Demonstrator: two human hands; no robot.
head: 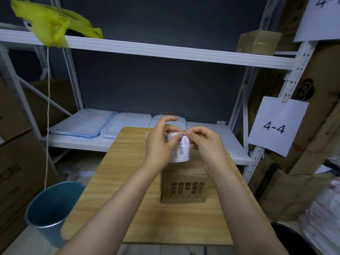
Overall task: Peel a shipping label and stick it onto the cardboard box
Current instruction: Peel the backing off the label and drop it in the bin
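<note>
A white roll of shipping labels (181, 150) with barcodes is held up above the wooden table (117, 173). My left hand (160, 142) wraps around the roll from the left, thumb across its face. My right hand (206, 142) pinches the label's top edge at the roll's upper right with thumb and forefinger. Below the hands, a small cardboard box (184, 190) with printed black characters sits on the table, its top partly hidden by the roll and hands.
A blue-grey bin (49, 205) stands on the floor left of the table. Behind is a white metal shelf (211, 137) with folded pale blue cloths (86, 126). Large cardboard boxes flank both sides; a paper sign reading 4-4 (276, 126) hangs at right.
</note>
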